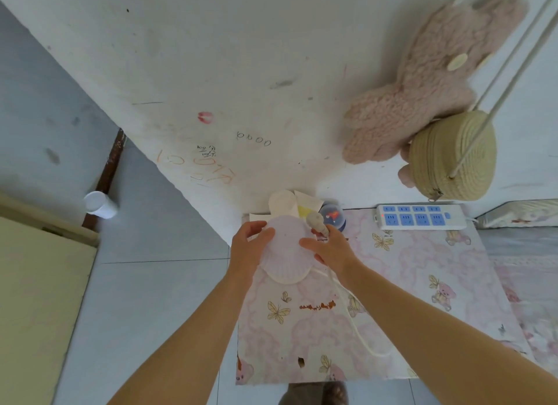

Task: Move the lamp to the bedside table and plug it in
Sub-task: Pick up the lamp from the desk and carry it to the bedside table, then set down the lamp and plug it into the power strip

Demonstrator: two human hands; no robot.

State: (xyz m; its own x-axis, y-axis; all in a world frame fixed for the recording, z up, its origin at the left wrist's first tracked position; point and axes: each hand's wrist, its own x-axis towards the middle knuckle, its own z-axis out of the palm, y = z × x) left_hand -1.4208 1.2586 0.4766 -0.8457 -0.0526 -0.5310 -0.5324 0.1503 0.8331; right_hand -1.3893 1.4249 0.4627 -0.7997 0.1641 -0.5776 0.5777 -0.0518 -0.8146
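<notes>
far left: white cylinder (100, 204) on floor by the wall corner, well apart from the work area. wall above carries scribbles + a red smudge.
centre: left hand (247, 250) w/ fingers (267, 234) curled round the left edge of the lamp (287, 250), thumb on top of the shade. lamp = pale pink pleated shade seen from above, cream base rim showing under it; sits at the back-left corner of the bedside table (422, 284) (pink bear/butterfly cover). whether base fully rests on the table or is lifted: can't tell.
right hand (330, 250) flat on the shade's right side, fingers part-bent, also gripping a beige plug/switch piece (317, 222). white cord (356, 320) runs from under the hand, loops across the table top.
behind lamp: papers, small blue dome ornament (332, 216).
right: white/blue power strip (421, 217) at table's rear edge, red light on. above it pink plush (422, 78) + round woven bag (453, 157) hang on wall.
</notes>
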